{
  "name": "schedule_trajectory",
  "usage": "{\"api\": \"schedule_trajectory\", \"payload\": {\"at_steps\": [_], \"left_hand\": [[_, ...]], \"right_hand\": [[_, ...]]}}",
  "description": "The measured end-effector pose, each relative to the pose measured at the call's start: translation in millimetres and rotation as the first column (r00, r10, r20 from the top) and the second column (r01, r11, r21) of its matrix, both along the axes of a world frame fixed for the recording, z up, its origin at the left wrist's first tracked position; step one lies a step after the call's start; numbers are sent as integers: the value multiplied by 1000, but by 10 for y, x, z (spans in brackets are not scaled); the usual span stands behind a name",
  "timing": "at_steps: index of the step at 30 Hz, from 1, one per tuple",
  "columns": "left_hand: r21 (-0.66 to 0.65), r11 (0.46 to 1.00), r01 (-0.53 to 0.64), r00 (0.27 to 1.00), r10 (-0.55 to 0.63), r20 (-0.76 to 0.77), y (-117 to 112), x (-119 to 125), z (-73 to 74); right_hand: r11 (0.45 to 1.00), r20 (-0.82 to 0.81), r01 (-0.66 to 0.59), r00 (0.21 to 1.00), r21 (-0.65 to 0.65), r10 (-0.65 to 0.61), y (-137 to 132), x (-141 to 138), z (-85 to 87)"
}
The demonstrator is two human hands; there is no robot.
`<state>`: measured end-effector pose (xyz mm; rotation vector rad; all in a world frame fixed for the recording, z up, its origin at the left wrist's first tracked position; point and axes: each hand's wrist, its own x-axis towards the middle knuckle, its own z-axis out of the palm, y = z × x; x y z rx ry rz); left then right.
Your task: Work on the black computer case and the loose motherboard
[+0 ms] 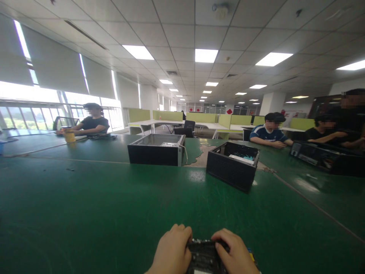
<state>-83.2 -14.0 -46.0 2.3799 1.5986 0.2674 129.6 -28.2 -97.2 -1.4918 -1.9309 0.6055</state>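
At the bottom middle of the view, my left hand [174,249] and my right hand [234,251] are closed around a black computer part [203,254]. My left fingers wrap its left side, and my right thumb and fingers grip its right side. Small pale spots show on its dark surface, and its lower end is cut off by the frame edge, so its exact kind is unclear. Something yellow and blue [251,254] peeks out beside my right hand, mostly hidden.
On the green table [114,205] stand an open computer case [155,154] with a pale cable and a second open case [230,169]. Another case [327,158] lies far right. A yellow container [69,135] stands back left. Several people sit or stand around the far edges.
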Motion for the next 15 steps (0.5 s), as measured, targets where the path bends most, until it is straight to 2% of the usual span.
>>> {"api": "schedule_trajectory", "payload": {"at_steps": [8,15], "left_hand": [[7,1000,10,1000,-10,8,6,-1,6],[9,1000,14,1000,-14,8,-1,-4,3]], "right_hand": [[1000,-2,10,1000,2,-10,-4,-24,43],[1000,-1,-1,1000,9,1,-4,-7,-1]]}}
